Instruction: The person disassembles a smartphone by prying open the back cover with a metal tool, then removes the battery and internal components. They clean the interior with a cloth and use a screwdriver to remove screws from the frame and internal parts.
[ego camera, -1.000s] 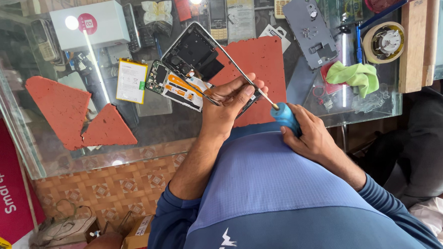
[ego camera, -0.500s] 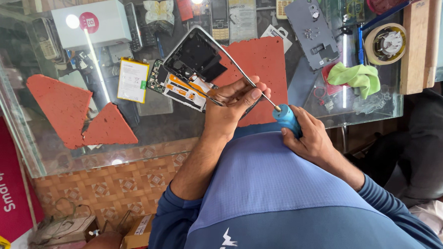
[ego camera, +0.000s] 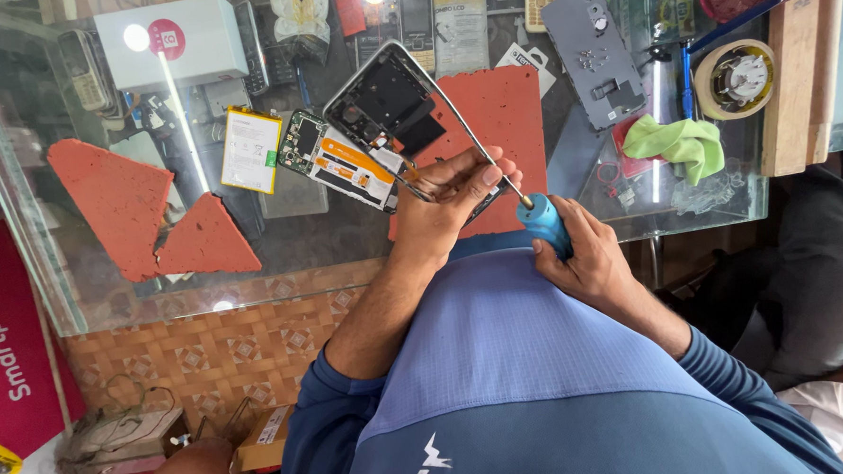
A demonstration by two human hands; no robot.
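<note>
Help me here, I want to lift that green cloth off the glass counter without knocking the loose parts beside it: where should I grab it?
Pinch the green cloth at its raised, bunched middle, coming straight down from above. Its crumpled folds stand up there, while small parts and the tape roll crowd its sides.

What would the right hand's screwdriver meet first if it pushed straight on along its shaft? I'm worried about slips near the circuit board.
The right hand aims the blue-handled screwdriver up-left, past the left hand's fingers into the opened phone's dark frame. It would probably meet the frame, not the green circuit board, though depth is unclear.
</note>
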